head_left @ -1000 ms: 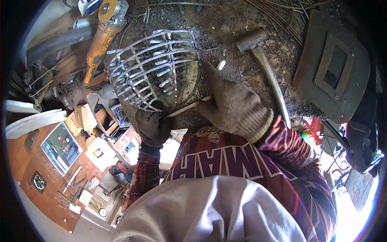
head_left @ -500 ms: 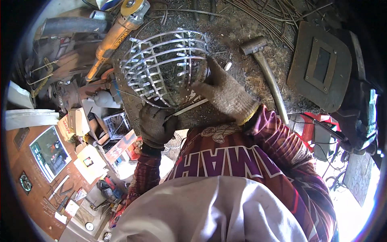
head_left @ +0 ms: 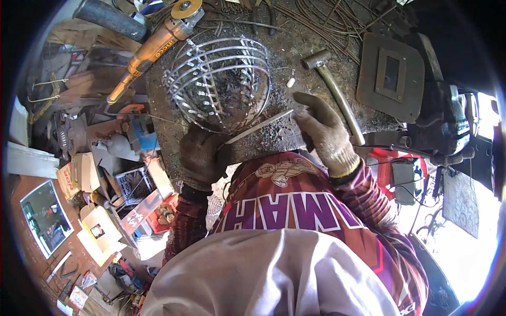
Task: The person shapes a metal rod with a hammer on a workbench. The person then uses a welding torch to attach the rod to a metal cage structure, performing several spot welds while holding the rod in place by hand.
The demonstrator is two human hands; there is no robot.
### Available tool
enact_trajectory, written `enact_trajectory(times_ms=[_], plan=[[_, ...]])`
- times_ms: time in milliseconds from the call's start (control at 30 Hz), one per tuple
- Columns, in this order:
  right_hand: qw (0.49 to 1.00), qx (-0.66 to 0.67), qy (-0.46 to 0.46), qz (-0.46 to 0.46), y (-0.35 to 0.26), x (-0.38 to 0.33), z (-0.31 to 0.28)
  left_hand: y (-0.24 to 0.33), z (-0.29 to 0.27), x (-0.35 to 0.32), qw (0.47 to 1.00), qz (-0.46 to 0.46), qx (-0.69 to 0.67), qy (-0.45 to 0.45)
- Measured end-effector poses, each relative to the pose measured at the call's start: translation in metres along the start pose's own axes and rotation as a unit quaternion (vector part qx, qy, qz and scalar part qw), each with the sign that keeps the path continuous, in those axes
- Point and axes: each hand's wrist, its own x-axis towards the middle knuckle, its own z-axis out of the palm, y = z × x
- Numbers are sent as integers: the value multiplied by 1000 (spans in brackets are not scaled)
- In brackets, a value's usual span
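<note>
Cardboard boxes (head_left: 84, 174) and a red carton (head_left: 161, 216) crowd the floor at left. An orange angle grinder (head_left: 153, 45) lies on the dark, gritty counter (head_left: 284, 47). The gloved left hand (head_left: 200, 155), grip closed, pinches a thin metal strip (head_left: 258, 126) beside the wire basket (head_left: 219, 84). The right hand (head_left: 324, 129), fingers spread, rests near the strip's far end. A hammer (head_left: 332, 87) and welding mask (head_left: 390, 76) lie beyond.

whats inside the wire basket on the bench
Nothing lies inside the wire basket; through its bars only the dark, gritty bench top shows. The left hand grips its near rim and covers that part, beside a thin metal rod.
</note>
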Motion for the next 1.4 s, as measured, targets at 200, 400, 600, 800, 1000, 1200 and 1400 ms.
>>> enact_trajectory(times_ms=[200,400,600,800,1000,1200,1400], plan=[[986,41,155,-50,26,-44,-25,6,-5,0,999,14,49,12],[911,-6,373,-178,67,-65,-69,2,1,-10,999,-19,35,16],[789,97,524,-305,88,-80,-118,6,-1,-10,999,-4,41,32],[634,-39,728,-256,97,-102,-189,7,3,-10,999,-4,32,35],[688,15,698,-198,104,-110,-244,-3,8,-19,999,-10,40,28],[659,-262,684,-170,131,-104,-283,1,8,-19,996,2,63,58],[725,-6,645,-241,181,-104,-366,4,1,-8,999,5,15,39]])
